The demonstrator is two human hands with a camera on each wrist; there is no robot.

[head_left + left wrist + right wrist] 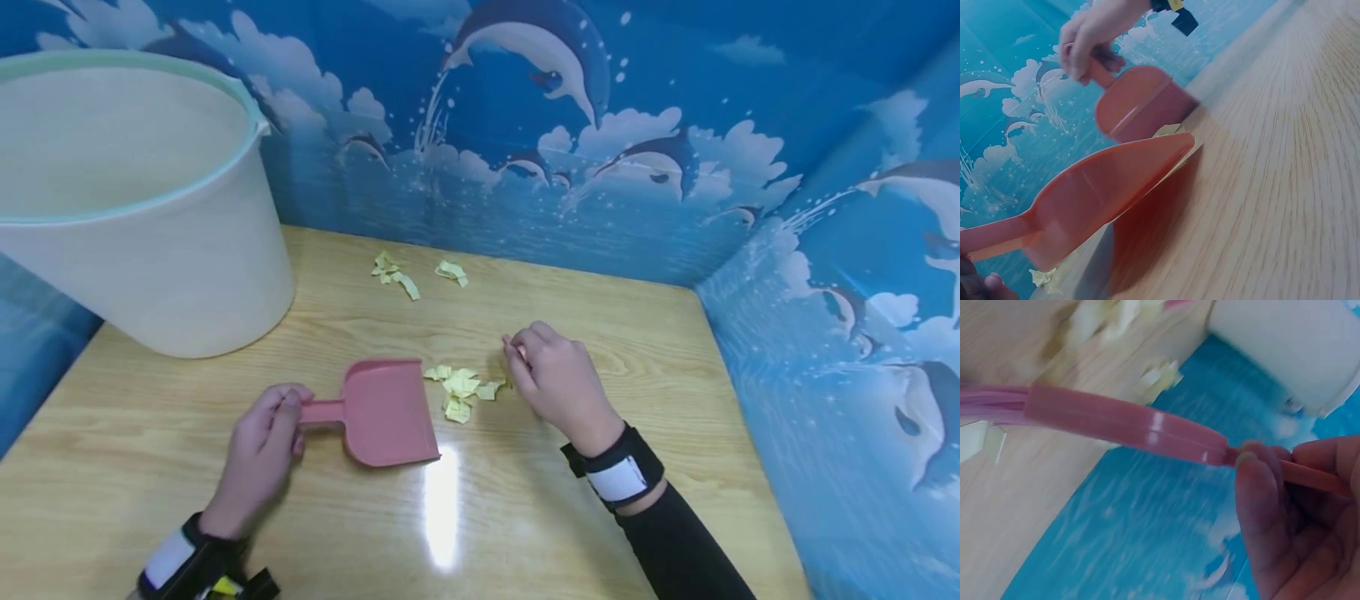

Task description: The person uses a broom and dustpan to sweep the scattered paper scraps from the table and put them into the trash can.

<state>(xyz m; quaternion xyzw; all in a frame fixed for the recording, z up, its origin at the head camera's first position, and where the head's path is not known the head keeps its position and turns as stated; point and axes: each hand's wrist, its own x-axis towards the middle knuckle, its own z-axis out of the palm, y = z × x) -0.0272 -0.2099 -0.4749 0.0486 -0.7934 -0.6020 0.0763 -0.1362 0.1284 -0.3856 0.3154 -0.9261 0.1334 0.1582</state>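
Note:
My left hand (262, 450) grips the handle of a pink dustpan (390, 412), whose wide lip faces right. In the left wrist view the dustpan (1107, 187) is tilted, with its lip near the tabletop. A small pink hand brush (1122, 425) is in my right hand (558, 383), its handle pinched between thumb and fingers. The head view hides most of the brush behind that hand. Torn pale-yellow paper scraps (460, 385) lie in a small heap between the dustpan's lip and my right hand. The dustpan's inside holds no visible scraps in the head view.
A big white bucket (217, 267) with a light-green rim stands at the back left of the wooden table (622, 533). Farther back lie two more groups of paper scraps (407, 285) (452, 272). A blue dolphin-print curtain (480, 200) borders the table behind and on the right.

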